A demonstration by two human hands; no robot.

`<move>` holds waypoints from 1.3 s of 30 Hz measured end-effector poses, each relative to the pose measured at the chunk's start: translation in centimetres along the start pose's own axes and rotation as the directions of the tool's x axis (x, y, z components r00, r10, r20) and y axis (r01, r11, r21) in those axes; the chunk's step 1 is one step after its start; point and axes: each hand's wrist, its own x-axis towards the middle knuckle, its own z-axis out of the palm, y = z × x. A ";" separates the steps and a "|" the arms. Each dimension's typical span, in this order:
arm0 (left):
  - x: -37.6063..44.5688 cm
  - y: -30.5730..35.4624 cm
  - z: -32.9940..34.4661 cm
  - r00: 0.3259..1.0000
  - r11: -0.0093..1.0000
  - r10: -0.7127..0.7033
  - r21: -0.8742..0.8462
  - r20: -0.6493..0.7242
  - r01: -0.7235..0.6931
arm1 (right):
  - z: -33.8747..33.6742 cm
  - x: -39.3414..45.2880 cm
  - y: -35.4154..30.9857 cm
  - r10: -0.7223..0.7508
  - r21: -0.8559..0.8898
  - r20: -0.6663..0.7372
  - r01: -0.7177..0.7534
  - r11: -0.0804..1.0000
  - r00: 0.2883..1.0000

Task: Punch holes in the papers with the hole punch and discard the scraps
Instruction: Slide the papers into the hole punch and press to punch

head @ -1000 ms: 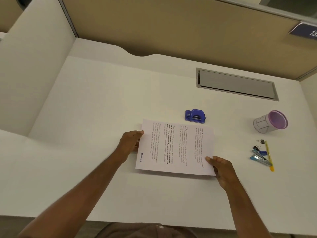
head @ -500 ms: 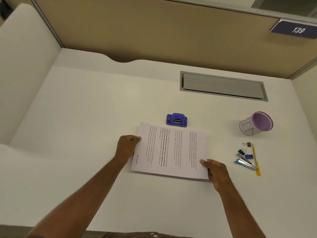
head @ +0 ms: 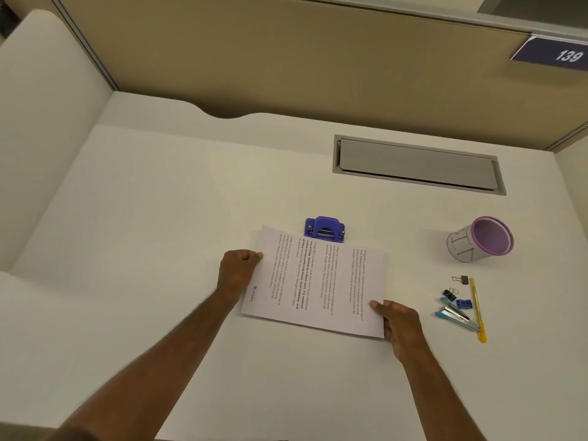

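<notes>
You face a white desk [head: 159, 218] boxed in by a tan partition [head: 286, 58] along the far edge and a white side panel [head: 47, 138] on your left; the left half of the surface lies bare, wide room from the side panel across to your left arm. A grey cable hatch [head: 416, 163] sits flush in the far right of the desk, well apart from everything else.

The papers [head: 318, 281] lie near the middle, turned sideways to you, a second sheet's corner peeking out at the far left. Your left hand [head: 237, 273] is clenched on the papers' left edge, thumb on top. Your right hand [head: 399, 323] pinches the near right corner, thumb pressed on the sheet. The papers' far edge reaches the blue hole punch [head: 325, 230] and overlaps its front lip; whether the sheets sit inside the slot you cannot tell.

On your right, a purple-rimmed pen cup [head: 480, 240] lies tipped, mouth toward you. Nearer you a blue stapler [head: 456, 316], a yellow pen [head: 476, 308], binder clips [head: 459, 280] and a small blue sharpener [head: 463, 303] cluster, just clear of your right hand.
</notes>
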 end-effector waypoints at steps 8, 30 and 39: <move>0.6 0.2 0.2 1.000 1.000 0.006 0.021 0.007 -0.007 | 0.1 0.1 0.0 0.002 -0.024 -0.026 -0.003 1.000 1.000; 0.8 0.6 0.7 1.000 1.000 -0.012 0.006 0.007 0.012 | -0.3 0.6 -1.2 0.018 -0.021 -0.025 -0.019 1.000 1.000; 0.6 0.9 1.1 1.000 1.000 0.002 0.008 -0.015 -0.001 | -0.6 1.3 -1.5 0.020 0.009 -0.029 -0.019 1.000 0.999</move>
